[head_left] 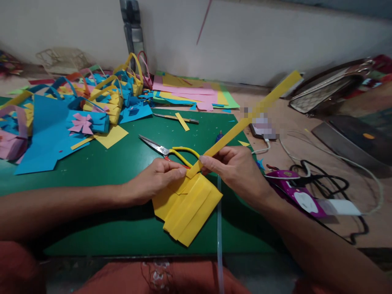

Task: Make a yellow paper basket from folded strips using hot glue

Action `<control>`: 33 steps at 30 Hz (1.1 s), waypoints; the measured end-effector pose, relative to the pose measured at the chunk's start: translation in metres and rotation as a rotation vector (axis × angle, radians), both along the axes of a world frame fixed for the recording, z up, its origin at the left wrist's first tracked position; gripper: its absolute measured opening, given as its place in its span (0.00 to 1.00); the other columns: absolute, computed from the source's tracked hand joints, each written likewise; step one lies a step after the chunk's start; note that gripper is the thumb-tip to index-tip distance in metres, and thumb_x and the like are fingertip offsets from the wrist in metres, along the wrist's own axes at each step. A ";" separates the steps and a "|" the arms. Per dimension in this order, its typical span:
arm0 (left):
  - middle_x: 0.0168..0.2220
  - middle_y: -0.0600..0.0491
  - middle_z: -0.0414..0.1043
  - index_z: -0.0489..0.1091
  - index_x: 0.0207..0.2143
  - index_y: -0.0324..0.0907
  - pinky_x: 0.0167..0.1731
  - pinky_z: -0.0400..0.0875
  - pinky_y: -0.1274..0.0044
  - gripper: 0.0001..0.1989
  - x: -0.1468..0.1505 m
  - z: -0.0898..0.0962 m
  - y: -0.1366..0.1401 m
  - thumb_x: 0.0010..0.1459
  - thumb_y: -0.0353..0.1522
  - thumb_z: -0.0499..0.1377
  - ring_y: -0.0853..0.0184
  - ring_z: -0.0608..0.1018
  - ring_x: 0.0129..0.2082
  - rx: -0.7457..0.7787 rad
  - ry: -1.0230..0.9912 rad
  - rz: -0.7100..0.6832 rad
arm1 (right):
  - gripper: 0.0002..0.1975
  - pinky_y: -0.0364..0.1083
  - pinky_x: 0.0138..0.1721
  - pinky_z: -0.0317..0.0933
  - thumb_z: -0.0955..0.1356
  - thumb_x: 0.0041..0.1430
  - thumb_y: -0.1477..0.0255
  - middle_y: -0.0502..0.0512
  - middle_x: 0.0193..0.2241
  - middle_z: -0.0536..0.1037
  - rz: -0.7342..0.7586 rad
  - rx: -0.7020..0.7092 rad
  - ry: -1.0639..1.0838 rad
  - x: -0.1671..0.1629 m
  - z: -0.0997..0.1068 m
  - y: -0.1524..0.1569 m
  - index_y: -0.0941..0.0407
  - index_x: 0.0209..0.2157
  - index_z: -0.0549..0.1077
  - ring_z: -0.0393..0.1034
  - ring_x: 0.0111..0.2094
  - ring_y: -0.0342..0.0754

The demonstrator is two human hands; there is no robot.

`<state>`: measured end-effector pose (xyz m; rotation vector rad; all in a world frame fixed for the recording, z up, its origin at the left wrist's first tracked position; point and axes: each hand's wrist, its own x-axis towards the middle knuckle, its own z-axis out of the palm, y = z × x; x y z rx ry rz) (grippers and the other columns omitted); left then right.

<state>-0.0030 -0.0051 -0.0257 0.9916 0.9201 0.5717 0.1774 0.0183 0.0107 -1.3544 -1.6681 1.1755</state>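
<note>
Between my hands is a folded yellow paper bag, tilted above the green mat. My left hand pinches its upper edge, thumb on top. A long yellow paper strip slants up to the right, its lower end against the bag's edge. Thumb and fingers of my right hand are closed on that strip near its lower end. Whether the strip is stuck to the bag I cannot tell. Just behind my hands lie scissors with yellow and red handles, blades pointing left. A clear glue stick runs down beside the bag.
Small paper baskets crowd the left, near a blue sheet. A craft knife lies on the green mat. Coloured sheets are stacked behind. Right are a phone, a purple device and tangled cables.
</note>
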 end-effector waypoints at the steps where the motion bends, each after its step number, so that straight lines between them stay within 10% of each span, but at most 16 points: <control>1: 0.31 0.51 0.76 0.72 0.33 0.38 0.27 0.65 0.80 0.13 0.000 0.000 0.000 0.56 0.39 0.56 0.69 0.76 0.28 0.007 0.005 -0.002 | 0.08 0.38 0.23 0.62 0.70 0.47 0.72 0.50 0.18 0.75 0.001 -0.001 -0.003 0.000 0.000 0.000 0.59 0.18 0.73 0.69 0.20 0.40; 33: 0.22 0.57 0.70 0.73 0.23 0.38 0.21 0.61 0.85 0.05 0.004 0.015 -0.002 0.48 0.30 0.59 0.75 0.69 0.23 0.274 0.184 0.061 | 0.07 0.39 0.20 0.60 0.69 0.46 0.72 0.50 0.17 0.74 0.007 -0.001 -0.061 -0.002 0.004 -0.005 0.59 0.18 0.73 0.66 0.19 0.40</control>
